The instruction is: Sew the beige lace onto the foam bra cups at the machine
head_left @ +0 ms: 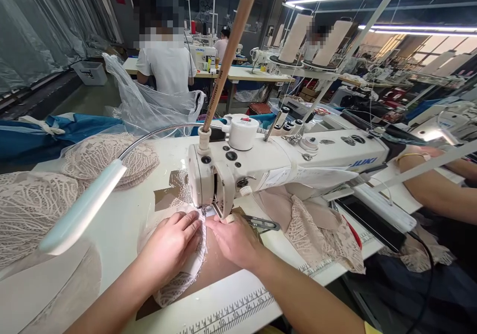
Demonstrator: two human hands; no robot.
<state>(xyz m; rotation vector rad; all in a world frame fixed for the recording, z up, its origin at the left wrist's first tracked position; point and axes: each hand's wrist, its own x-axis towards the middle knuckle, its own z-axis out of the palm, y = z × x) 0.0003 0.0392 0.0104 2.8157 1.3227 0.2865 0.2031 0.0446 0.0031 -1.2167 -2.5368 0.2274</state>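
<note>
A white Juki sewing machine (283, 162) stands on the white table (122, 224). Under its needle lies a beige lace piece (182, 277). My left hand (169, 247) rests flat on the lace, fingers stretched toward the needle. My right hand (233, 239) presses the fabric just right of the presser foot, fingers together and flat. Thread snips (263, 222) lie beside my right hand.
Stacks of lace cups (108, 157) sit at the left, a bent-neck lamp (84, 207) hangs over the table, and more lace fabric (316, 229) lies under the machine arm. A co-worker's arm (436, 187) is at the right. Another person (166, 60) sits ahead.
</note>
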